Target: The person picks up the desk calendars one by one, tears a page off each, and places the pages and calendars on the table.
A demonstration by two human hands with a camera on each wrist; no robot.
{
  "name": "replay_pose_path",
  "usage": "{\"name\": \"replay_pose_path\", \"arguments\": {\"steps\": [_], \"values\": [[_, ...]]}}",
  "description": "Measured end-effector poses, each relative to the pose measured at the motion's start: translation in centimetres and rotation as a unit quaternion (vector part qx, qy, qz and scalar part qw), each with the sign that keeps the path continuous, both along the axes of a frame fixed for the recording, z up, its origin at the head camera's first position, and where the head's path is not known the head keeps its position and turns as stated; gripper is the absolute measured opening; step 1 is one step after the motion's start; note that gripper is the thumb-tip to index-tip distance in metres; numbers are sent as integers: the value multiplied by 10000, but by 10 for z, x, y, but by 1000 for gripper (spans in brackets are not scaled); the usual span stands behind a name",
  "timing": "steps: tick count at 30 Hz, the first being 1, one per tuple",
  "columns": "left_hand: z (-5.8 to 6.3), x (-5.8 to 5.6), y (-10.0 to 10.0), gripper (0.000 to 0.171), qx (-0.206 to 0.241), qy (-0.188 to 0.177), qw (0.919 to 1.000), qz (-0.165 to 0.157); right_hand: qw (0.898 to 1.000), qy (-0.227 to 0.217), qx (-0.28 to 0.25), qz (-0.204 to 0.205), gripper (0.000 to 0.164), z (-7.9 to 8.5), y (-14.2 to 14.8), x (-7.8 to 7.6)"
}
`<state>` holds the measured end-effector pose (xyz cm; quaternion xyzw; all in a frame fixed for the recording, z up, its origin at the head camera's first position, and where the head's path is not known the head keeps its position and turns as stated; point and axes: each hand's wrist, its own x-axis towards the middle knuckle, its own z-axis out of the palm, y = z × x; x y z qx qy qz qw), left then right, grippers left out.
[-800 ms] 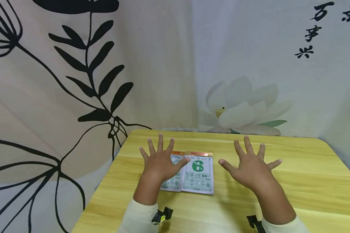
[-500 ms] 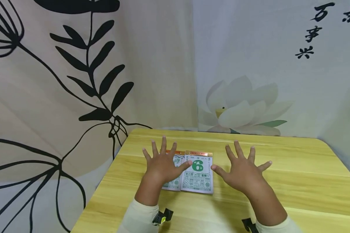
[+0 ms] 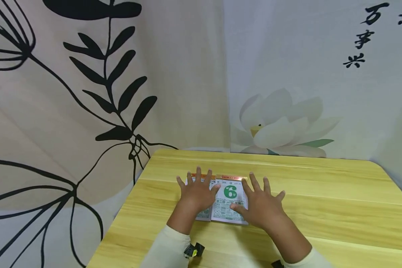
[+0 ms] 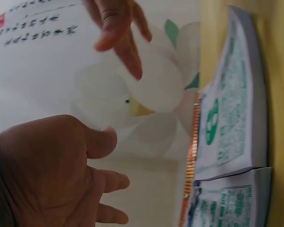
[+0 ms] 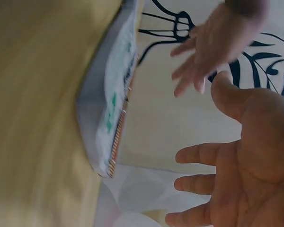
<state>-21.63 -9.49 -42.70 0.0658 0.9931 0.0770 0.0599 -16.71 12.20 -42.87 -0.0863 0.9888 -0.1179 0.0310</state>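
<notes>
While the left hand (image 3: 197, 195) hovers palm down with fingers spread, partly hiding the left calendar (image 3: 205, 215), the right hand (image 3: 264, 206) hovers likewise over the outer edge of the right calendar (image 3: 226, 212). Both calendars lie face up, side by side, on a yellow wood-grain table (image 3: 328, 197). Shiny orange-red strips (image 3: 232, 178) line their far edges, and the right one shows a large green 6 (image 3: 230, 191). Cream sleeves (image 3: 169, 247) cover the forearms. Behind the table, pale cloth (image 3: 187, 74) bears black plants (image 3: 144, 113) and a white lotus (image 3: 274, 132).
</notes>
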Motion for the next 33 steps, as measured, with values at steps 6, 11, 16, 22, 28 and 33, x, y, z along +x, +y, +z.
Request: {"name": "replay_pose_path", "arguments": {"steps": [6,11,16,22,28,33], "values": [[-12,-15,17,66,-688,-17,9975,-181,9998,-75,82,185,92,-15,-15,-1],[-23,-30,29,66,-1174,79,9926,-286,9993,173,165,303,91,-30,-27,2],[-33,-45,33,63,-1261,38,9914,-346,9991,165,145,361,88,-32,-37,1],[-41,-55,36,57,-1256,-27,9906,-548,9987,-109,189,470,85,-31,-48,0],[-51,-66,37,44,-802,41,9957,-461,9979,-228,271,534,77,-34,-61,-2],[-57,-75,32,40,-439,-28,9986,-287,9974,-129,325,624,66,-37,-68,-6]]}}
